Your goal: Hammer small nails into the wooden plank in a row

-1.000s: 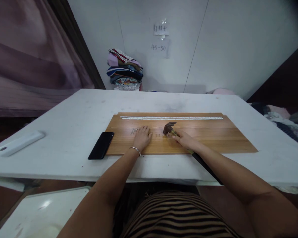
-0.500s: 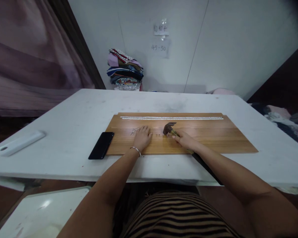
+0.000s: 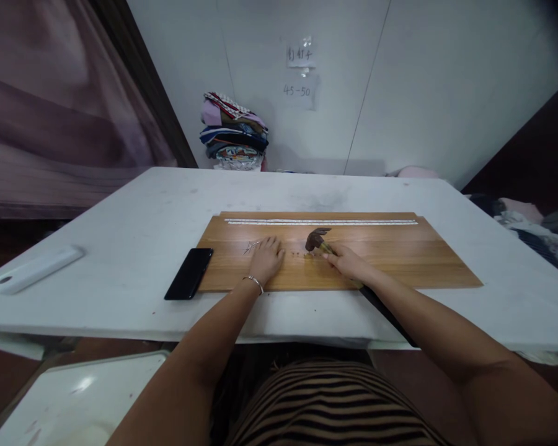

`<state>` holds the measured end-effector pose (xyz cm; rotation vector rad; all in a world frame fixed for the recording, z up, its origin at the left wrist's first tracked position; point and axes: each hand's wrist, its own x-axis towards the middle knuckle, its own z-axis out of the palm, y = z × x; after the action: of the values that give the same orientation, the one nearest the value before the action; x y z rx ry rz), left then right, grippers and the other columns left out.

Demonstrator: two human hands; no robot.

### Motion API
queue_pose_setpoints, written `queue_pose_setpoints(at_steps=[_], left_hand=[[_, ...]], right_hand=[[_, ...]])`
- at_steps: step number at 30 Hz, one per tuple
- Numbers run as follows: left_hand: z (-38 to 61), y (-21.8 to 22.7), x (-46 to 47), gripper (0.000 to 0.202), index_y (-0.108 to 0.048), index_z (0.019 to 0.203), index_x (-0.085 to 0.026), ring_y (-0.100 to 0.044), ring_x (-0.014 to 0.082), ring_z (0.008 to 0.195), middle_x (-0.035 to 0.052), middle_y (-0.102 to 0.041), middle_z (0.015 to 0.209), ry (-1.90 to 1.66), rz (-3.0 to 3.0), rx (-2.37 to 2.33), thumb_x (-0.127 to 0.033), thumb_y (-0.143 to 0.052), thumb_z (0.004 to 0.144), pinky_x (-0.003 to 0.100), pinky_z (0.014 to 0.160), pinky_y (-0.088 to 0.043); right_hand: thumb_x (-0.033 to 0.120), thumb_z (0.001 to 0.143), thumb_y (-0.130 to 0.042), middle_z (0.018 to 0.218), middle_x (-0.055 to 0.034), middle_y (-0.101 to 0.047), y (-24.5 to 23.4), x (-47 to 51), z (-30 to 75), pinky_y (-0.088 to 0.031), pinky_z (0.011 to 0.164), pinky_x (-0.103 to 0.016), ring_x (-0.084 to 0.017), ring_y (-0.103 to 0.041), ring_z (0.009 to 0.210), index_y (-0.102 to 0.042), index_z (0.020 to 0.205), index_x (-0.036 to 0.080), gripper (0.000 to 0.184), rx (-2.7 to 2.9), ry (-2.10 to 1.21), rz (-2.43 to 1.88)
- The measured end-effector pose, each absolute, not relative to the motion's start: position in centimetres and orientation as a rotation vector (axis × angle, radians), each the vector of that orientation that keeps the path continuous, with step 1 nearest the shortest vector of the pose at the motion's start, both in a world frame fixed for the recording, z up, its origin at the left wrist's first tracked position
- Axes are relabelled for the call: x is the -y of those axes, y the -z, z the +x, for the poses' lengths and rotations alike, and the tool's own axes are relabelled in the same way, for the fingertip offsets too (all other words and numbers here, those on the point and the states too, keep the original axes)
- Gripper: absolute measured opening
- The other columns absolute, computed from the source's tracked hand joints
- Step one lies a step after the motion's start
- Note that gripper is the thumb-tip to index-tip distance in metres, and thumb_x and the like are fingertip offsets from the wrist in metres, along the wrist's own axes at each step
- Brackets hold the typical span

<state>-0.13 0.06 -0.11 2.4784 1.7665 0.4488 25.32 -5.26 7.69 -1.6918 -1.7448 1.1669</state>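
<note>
A wooden board (image 3: 400, 257) lies on the white table (image 3: 134, 235). My right hand (image 3: 348, 263) is closed round the shaft of a hammer, just behind its dark head (image 3: 316, 238), which rests on the board. Its black handle (image 3: 384, 310) runs back under my forearm. My left hand (image 3: 266, 257) rests on the board with its fingers curled down, fingertips next to a short row of small nails (image 3: 300, 253) in the wood. A few loose nails (image 3: 251, 246) lie just left of that hand. A bracelet is on my left wrist.
A black phone (image 3: 189, 282) lies against the board's left edge. A white flat object (image 3: 37, 268) sits at the table's far left. Two pale strips (image 3: 320, 221) run along the board's far edge. Folded cloth (image 3: 232, 130) is stacked against the wall.
</note>
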Motion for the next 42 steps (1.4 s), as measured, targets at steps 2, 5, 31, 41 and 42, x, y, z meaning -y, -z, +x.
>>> queue_pose_setpoints(at_steps=[2,5,31,41,42], left_hand=[[-0.1,0.05,-0.03,0.023,-0.065,0.111,-0.019,-0.053,0.0295,0.133,0.0145,-0.065,0.136,-0.452,2.474,-1.771,-0.029,-0.048,0.101,0.045,0.112,-0.042],[-0.08,-0.03,-0.01,0.022,-0.065,0.112,-0.02,-0.053,0.0283,0.132,0.0132,-0.065,0.135,-0.469,2.475,-1.772,-0.028,-0.048,0.101,0.044,0.112,-0.041],[-0.13,0.14,-0.15,0.023,-0.065,0.113,-0.02,-0.053,0.0294,0.134,0.0142,-0.065,0.134,-0.457,2.463,-1.765,-0.028,-0.047,0.101,0.046,0.112,-0.041],[-0.17,0.33,-0.12,0.024,-0.064,0.117,-0.021,-0.05,0.0288,0.137,0.013,-0.062,0.141,-0.464,2.476,-1.77,-0.029,-0.047,0.101,0.045,0.115,-0.04],[-0.17,0.3,-0.12,0.024,-0.064,0.116,-0.021,-0.051,0.0287,0.136,0.0131,-0.062,0.14,-0.464,2.477,-1.765,-0.029,-0.047,0.102,0.045,0.114,-0.04]], right_hand=[[0.025,0.091,-0.057,0.069,0.0015,-0.056,-7.57,5.29,25.24,-0.041,0.062,-0.025,-0.014,-0.049,0.062,-0.066,0.102,0.017,0.016,1.74,-1.175,-1.684],[0.023,0.092,-0.056,0.069,0.0019,-0.055,-7.52,5.41,25.15,-0.04,0.06,-0.024,-0.013,-0.048,0.062,-0.065,0.104,0.017,0.017,1.734,-1.18,-1.695],[0.028,0.091,-0.058,0.072,0.0003,-0.059,-7.39,5.43,25.34,-0.042,0.064,-0.026,-0.014,-0.05,0.063,-0.067,0.103,0.016,0.019,1.739,-1.165,-1.699],[0.026,0.092,-0.057,0.071,0.0007,-0.057,-7.84,5.4,25.17,-0.041,0.063,-0.025,-0.014,-0.049,0.063,-0.064,0.097,0.017,0.013,1.75,-1.166,-1.71],[0.026,0.092,-0.056,0.071,0.0006,-0.058,-7.83,5.45,25.14,-0.042,0.063,-0.026,-0.014,-0.049,0.063,-0.065,0.098,0.017,0.014,1.75,-1.169,-1.716]])
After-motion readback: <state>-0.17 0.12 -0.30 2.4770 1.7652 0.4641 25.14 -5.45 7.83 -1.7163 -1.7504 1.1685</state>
